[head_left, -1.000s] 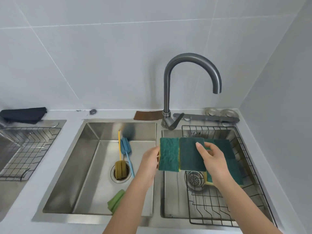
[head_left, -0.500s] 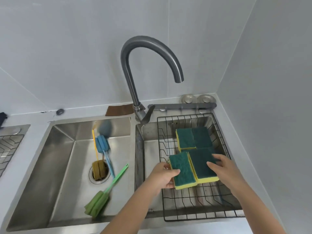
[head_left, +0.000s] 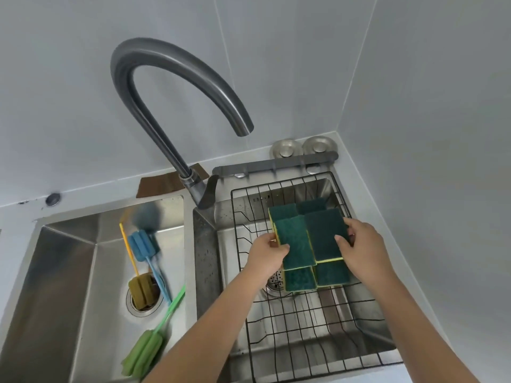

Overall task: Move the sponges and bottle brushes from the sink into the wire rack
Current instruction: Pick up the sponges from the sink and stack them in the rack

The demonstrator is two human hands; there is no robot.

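Observation:
My left hand (head_left: 266, 255) grips a green-and-yellow sponge (head_left: 294, 243) and my right hand (head_left: 359, 250) grips a second one (head_left: 325, 234), both held side by side over the black wire rack (head_left: 293, 322) in the right basin. Under them, several more green sponges lie in the rack: two at the back (head_left: 284, 212) and two in front (head_left: 315, 276). In the left basin (head_left: 69, 272) lie three bottle brushes: a blue one (head_left: 145, 244), a yellow-handled one with a brown head (head_left: 142, 293) over the drain, and a green one (head_left: 143, 352) near the front.
A tall curved grey faucet (head_left: 166, 106) arches over the divider between the basins. A brown cloth (head_left: 159, 183) lies behind it on the counter. Two metal stoppers (head_left: 301, 147) and a grey bar sit behind the rack. White tiled walls close in at the back and right.
Both hands have moved the two held sponges toward the back of the rack, over the lying ones. The camera has come closer and tilted down toward the right basin.

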